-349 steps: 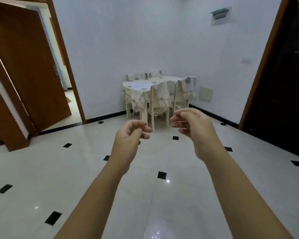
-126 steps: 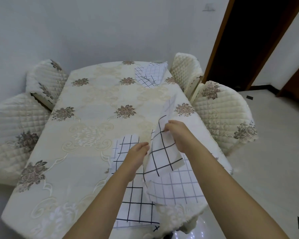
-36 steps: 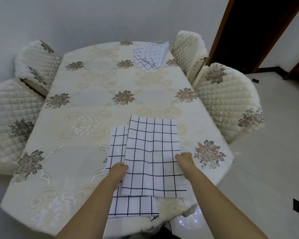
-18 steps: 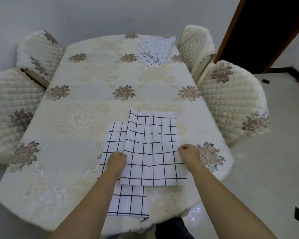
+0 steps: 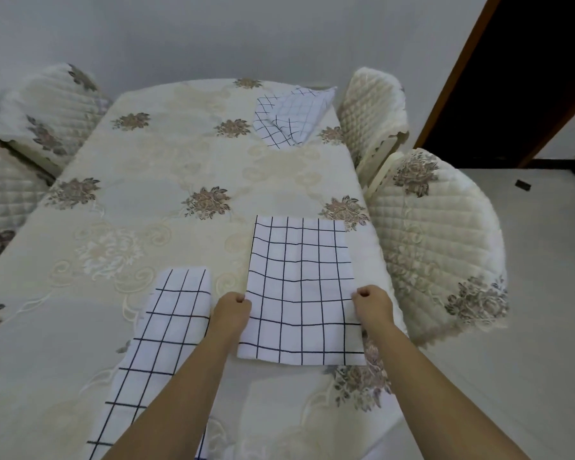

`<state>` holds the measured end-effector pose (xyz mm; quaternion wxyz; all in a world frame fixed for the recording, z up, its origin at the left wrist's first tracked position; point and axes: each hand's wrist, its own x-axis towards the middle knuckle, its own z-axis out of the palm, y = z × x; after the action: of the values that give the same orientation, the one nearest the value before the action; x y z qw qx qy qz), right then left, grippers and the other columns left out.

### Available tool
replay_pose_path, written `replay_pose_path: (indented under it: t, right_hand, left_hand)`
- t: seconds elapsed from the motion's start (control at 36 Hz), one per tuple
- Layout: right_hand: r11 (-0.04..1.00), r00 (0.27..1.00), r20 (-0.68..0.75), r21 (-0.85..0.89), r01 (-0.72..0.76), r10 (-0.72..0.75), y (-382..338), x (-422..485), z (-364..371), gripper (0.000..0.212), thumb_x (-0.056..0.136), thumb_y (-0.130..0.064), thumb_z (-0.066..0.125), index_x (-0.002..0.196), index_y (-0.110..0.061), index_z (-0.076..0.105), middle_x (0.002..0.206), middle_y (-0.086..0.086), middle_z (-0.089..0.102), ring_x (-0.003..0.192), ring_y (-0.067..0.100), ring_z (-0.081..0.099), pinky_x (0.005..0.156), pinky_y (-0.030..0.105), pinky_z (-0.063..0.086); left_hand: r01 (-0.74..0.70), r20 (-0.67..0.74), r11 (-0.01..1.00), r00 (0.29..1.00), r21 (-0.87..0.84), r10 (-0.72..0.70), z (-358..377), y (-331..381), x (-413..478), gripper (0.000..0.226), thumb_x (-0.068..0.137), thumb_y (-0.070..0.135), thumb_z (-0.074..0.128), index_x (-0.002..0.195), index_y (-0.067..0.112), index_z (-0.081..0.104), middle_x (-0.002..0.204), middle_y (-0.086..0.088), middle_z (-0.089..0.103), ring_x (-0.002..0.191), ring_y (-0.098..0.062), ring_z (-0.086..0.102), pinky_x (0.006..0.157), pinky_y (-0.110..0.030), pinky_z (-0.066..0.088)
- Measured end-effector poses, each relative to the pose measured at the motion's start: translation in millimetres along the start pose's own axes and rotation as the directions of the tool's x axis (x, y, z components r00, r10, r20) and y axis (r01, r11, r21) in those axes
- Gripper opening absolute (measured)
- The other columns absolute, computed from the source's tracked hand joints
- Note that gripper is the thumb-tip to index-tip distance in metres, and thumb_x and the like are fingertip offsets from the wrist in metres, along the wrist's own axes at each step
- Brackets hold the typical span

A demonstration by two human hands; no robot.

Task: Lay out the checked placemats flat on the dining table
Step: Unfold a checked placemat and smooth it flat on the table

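No text, label, brand, number or sign legible. The checked placemat (image 5: 301, 287) at 6 o'clock shows grid lines only; the tablecloth (image 5: 166, 180) shows floral print only.

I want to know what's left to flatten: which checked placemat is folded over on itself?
The far placemat, at the far right corner of the table: a flap is turned over on it. The held placemat and the near-left placemat show no such flap.

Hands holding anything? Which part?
The left hand grips the checked placemat by its left edge; the right hand grips its right edge.
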<state>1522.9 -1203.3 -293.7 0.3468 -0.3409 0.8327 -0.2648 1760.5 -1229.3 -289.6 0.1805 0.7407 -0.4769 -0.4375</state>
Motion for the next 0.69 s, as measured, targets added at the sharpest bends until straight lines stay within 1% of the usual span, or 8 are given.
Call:
replay_pose_path:
  t: [0.08, 0.17, 0.31, 0.42, 0.5, 0.56, 0.64, 0.69]
  right_hand:
    - [1.000, 1.000, 0.010, -0.019, 0.004, -0.004, 2, 6, -1, 0.022, 0.094, -0.014, 0.051, 0.107, 0.000, 0.061, 0.101, 0.014, 0.062, 0.083, 0.022, 0.049, 0.069, 0.024, 0.034]
    - [1.000, 1.000, 0.020, -0.026, 0.003, -0.002, 1, 20, -4, 0.022, 0.093, -0.014, 0.052, 0.107, 0.000, 0.061, 0.093, 0.012, 0.059, 0.084, 0.024, 0.051, 0.071, 0.026, 0.037]
    - [0.999, 0.999, 0.045, -0.049, -0.007, 0.009, -4, 37, -4, 0.022, 0.093, -0.015, 0.051, 0.105, 0.000, 0.061, 0.079, 0.005, 0.054, 0.077, 0.021, 0.048, 0.066, 0.026, 0.035]
    - [0.999, 0.998, 0.047, 0.005, -0.032, 0.032, -8, 42, -5, 0.019, 0.091, -0.015, 0.053, 0.106, -0.003, 0.054, 0.091, 0.007, 0.052, 0.083, 0.021, 0.048, 0.070, 0.027, 0.036]
    - [0.998, 0.998, 0.043, 0.043, -0.042, 0.041, -8, 44, -5, 0.025, 0.089, -0.017, 0.057, 0.108, -0.002, 0.053, 0.095, 0.011, 0.057, 0.084, 0.023, 0.050, 0.071, 0.029, 0.038]
    - [0.999, 0.998, 0.055, 0.025, -0.043, 0.042, -6, 45, -6, 0.024, 0.088, -0.019, 0.059, 0.105, -0.002, 0.056, 0.101, 0.014, 0.061, 0.086, 0.022, 0.051, 0.075, 0.031, 0.043]
    - [0.999, 0.996, 0.088, -0.019, -0.030, 0.031, -6, 46, -7, 0.023, 0.089, -0.019, 0.060, 0.105, -0.003, 0.059, 0.106, 0.012, 0.062, 0.094, 0.024, 0.053, 0.085, 0.034, 0.044]
    - [0.999, 0.995, 0.103, -0.050, -0.008, 0.013, -5, 47, -8, 0.024, 0.089, -0.018, 0.059, 0.106, -0.001, 0.060, 0.109, 0.011, 0.061, 0.103, 0.027, 0.055, 0.087, 0.032, 0.042]
  left_hand:
    - [0.004, 0.018, 1.000, 1.000, 0.031, -0.005, 5, -6, 4, 0.028, 0.085, 0.001, 0.041, 0.062, 0.014, 0.033, 0.059, -0.001, 0.033, 0.054, -0.015, 0.028, 0.050, -0.026, 0.019]
    - [0.032, 0.028, 0.999, 0.999, 0.033, -0.033, 13, -1, 12, 0.015, 0.085, 0.001, 0.042, 0.074, 0.011, 0.046, 0.068, -0.003, 0.045, 0.065, -0.018, 0.039, 0.054, -0.027, 0.027]
    - [0.030, 0.001, 1.000, 1.000, 0.007, -0.030, 16, 5, 20, 0.012, 0.087, 0.002, 0.043, 0.090, 0.012, 0.050, 0.080, -0.003, 0.053, 0.070, -0.017, 0.046, 0.052, -0.023, 0.031]
    - [-0.017, -0.007, 1.000, 1.000, -0.006, 0.017, 17, 6, 19, 0.013, 0.092, 0.012, 0.048, 0.105, 0.014, 0.048, 0.093, -0.007, 0.056, 0.075, -0.020, 0.050, 0.054, -0.023, 0.034]
    - [-0.037, -0.012, 0.999, 0.999, 0.030, 0.038, 19, 5, 18, 0.027, 0.093, 0.016, 0.050, 0.119, 0.010, 0.047, 0.093, -0.008, 0.055, 0.077, -0.021, 0.051, 0.059, -0.026, 0.037]
    - [-0.046, -0.010, 0.997, 0.999, 0.065, 0.047, 20, 4, 17, 0.031, 0.094, 0.017, 0.049, 0.124, 0.009, 0.045, 0.098, -0.011, 0.058, 0.078, -0.022, 0.051, 0.061, -0.027, 0.038]
    - [-0.058, 0.007, 0.992, 0.998, 0.109, 0.057, 22, 3, 14, 0.035, 0.094, 0.016, 0.049, 0.127, 0.008, 0.042, 0.115, -0.017, 0.058, 0.090, -0.027, 0.055, 0.074, -0.028, 0.040]
    - [-0.069, 0.017, 0.988, 0.998, 0.141, 0.068, 22, 2, 12, 0.035, 0.094, 0.015, 0.048, 0.127, 0.009, 0.041, 0.114, -0.018, 0.058, 0.088, -0.027, 0.053, 0.074, -0.029, 0.040]
